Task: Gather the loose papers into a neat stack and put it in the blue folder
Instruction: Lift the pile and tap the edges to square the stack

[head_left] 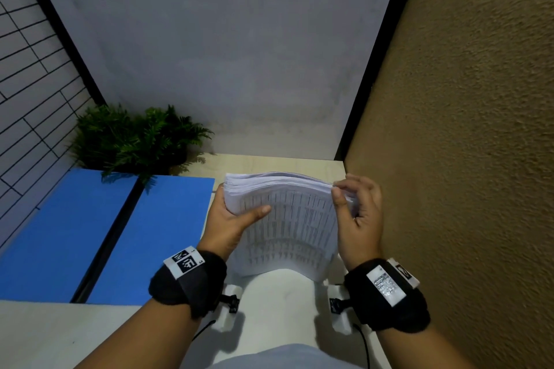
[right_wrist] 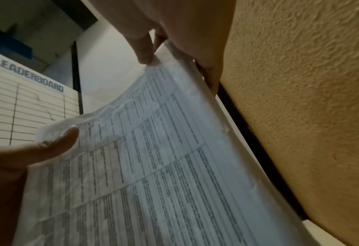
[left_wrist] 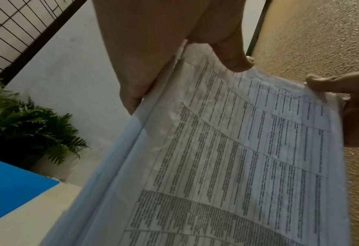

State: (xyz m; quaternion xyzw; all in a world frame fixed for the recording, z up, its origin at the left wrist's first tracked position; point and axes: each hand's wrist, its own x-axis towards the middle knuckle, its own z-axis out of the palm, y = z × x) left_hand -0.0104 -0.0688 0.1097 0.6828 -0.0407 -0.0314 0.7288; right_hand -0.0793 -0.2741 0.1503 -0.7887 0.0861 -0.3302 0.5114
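On the pale desk [head_left: 269, 163], both your hands, left [head_left: 232, 219] and right [head_left: 358, 216], clasp the bowed white printed paper stack [head_left: 287, 219]; loose sheets may slip before reaching the open blue folder [head_left: 105, 234] at nine o'clock.

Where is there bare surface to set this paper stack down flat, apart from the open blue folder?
The open blue folder fills the left of the pale desk, with the green fern plant crowding its far corner. Bare desk shows past the stack of printed papers, bordered by the grey back wall and tan side panel. Both the left hand and right hand grip the stack.
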